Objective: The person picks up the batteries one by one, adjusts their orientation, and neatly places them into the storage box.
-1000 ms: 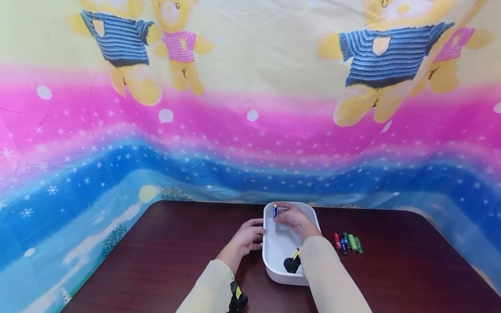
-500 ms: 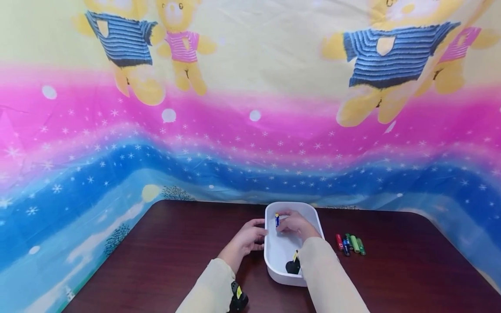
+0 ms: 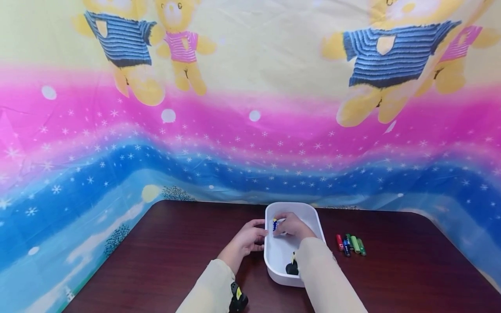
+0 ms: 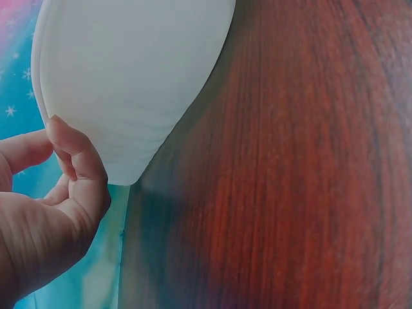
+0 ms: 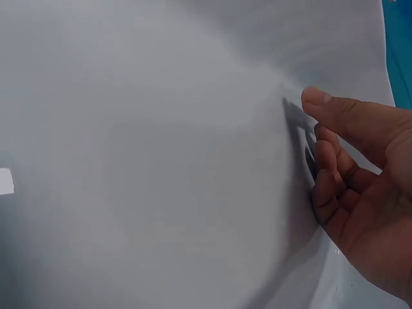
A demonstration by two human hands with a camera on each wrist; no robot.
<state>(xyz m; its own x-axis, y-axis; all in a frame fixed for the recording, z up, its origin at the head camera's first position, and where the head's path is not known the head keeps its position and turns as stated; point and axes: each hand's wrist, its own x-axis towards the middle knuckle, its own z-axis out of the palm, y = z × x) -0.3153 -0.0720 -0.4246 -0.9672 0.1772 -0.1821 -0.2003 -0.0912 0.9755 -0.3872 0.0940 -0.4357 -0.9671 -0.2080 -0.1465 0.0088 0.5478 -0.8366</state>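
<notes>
A white rectangular container [image 3: 283,252] with rounded corners stands on the table. Its left rim is held by my left hand [image 3: 247,238], with bent fingers and fingertips meeting at the edge in the left wrist view. Inside the container, near its far left part, my right hand [image 3: 293,227] pinches a blue battery [image 3: 275,224] with a yellow end. The right wrist view shows the thumb [image 5: 347,112] above curled fingers, close to the container's wall; the battery is hidden there.
Right of the container, several batteries [image 3: 350,244] in red, blue and green lie side by side on the dark wooden table [image 3: 188,252]. A patterned cloth [image 3: 250,108] with bears hangs behind the table. Black wrist cameras [image 3: 237,298] sit on the sleeves.
My right hand has come down and toward me inside the container, carrying the battery with it. My left hand stays at the container's left side.
</notes>
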